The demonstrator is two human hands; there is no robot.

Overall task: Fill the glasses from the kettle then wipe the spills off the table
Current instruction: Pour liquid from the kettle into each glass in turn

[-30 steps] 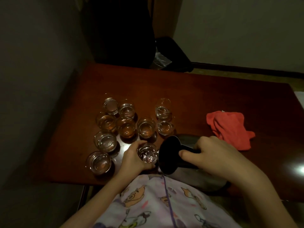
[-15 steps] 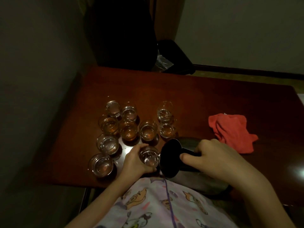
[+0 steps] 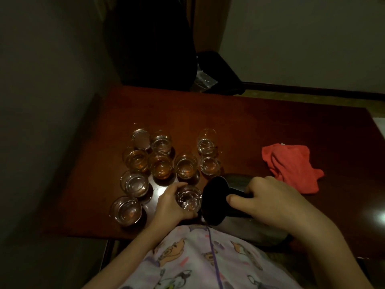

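- Kettle (image 3: 245,217): rounded metal body, dull sheen, tipped on its side toward the left; black flared lid end just right of the held glass.
- Right hand (image 3: 268,201): fingers curled round the kettle's black handle, thumb along the near side.
- Left hand (image 3: 170,203): wrapped round a small clear glass (image 3: 188,198), which stands on the table and touches the kettle's mouth.
- Beyond the left hand: cluster of short round glasses (image 3: 160,165), thick-walled, some amber-tinted.
- Beyond the right hand: crumpled red cloth (image 3: 291,165), soft folds.
- Table (image 3: 250,126): glossy red-brown wood.
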